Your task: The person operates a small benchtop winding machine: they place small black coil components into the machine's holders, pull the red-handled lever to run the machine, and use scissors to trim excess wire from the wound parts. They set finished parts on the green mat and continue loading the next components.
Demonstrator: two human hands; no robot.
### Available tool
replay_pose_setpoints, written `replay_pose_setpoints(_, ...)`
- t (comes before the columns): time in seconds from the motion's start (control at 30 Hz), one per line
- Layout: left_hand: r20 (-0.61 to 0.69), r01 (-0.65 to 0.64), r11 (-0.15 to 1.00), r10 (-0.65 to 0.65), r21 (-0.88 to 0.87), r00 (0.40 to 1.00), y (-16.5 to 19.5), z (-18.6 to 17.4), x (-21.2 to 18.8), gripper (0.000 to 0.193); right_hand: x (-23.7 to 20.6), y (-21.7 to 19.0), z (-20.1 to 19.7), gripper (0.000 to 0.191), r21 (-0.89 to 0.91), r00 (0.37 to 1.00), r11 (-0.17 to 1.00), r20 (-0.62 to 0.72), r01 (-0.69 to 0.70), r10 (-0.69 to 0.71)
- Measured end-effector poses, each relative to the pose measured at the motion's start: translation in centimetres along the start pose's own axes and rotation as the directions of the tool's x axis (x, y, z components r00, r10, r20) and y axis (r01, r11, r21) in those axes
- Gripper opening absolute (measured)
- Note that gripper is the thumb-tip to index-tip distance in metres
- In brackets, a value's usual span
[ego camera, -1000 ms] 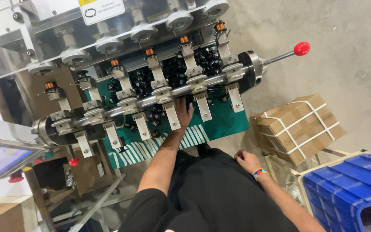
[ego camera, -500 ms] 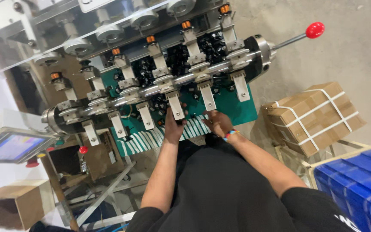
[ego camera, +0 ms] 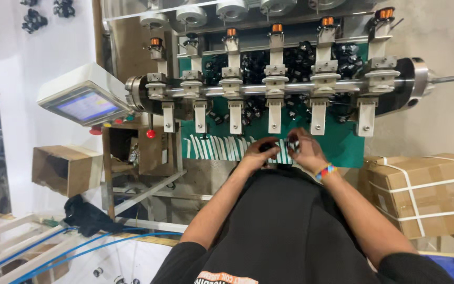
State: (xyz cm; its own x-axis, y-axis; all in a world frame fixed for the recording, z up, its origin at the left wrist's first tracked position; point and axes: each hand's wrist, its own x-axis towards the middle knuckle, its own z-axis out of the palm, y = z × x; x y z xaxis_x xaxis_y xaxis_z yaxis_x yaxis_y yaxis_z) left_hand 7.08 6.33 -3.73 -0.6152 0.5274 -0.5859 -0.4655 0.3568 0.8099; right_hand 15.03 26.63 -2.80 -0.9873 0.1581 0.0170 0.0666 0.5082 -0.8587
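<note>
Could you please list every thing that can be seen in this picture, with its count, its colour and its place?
small black parts: a few, black, held between both hands above the green mat
green mat: one, green, under the machine's shaft
white strips: many, white, in a row on the mat's left part
winding machine: one, silver, six white arms, top centre
copper coils: six, orange, atop the arms
control screen: one, grey, lit blue, left
strapped carton: one, brown, right
open carton: one, brown, left
blue hoses: several, lower left
left hand: one, on the black parts
right hand: one, bead bracelet at the wrist
</note>
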Motion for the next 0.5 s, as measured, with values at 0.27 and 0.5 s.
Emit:
replay_pose_setpoints(0.27, 0.254, -0.676, 0.677, 0.626, 0.293, 0.737, 4.8, 4.6, 0.3, 0.036, -6.1, -2.7, -4.6, 0.053, 0.525, 0.969, 0.843, -0.125, -0.120, 0.215)
replay_pose_setpoints(0.5, 0.264, -0.473, 0.871, 0.430, 0.130, 0.863, 7.4, 10.2, -0.9, 0.039, -9.0, 1.9, -6.5, 0.034, 0.915, 0.828, 0.191, 0.213, -0.355, 0.518)
